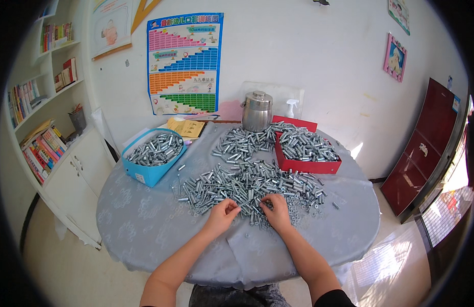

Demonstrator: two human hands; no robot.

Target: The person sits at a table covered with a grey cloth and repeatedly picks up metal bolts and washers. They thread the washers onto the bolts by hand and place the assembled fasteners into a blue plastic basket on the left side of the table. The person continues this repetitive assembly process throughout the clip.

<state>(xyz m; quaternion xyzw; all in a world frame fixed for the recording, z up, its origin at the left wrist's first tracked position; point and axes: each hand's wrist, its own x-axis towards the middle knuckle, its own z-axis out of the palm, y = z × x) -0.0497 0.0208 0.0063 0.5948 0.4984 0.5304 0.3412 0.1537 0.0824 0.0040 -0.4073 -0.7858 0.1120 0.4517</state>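
At the frame's centre, just above the left hand and the right hand and about equally near both, metal bolts are heaped, long axes pointed every way; both hands' fingers are curled, but whether anything is gripped cannot be told.

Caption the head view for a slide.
Left hand and right hand at a heap of small metal hardware on a gray tablecloth, filled blue box and red box beyond.
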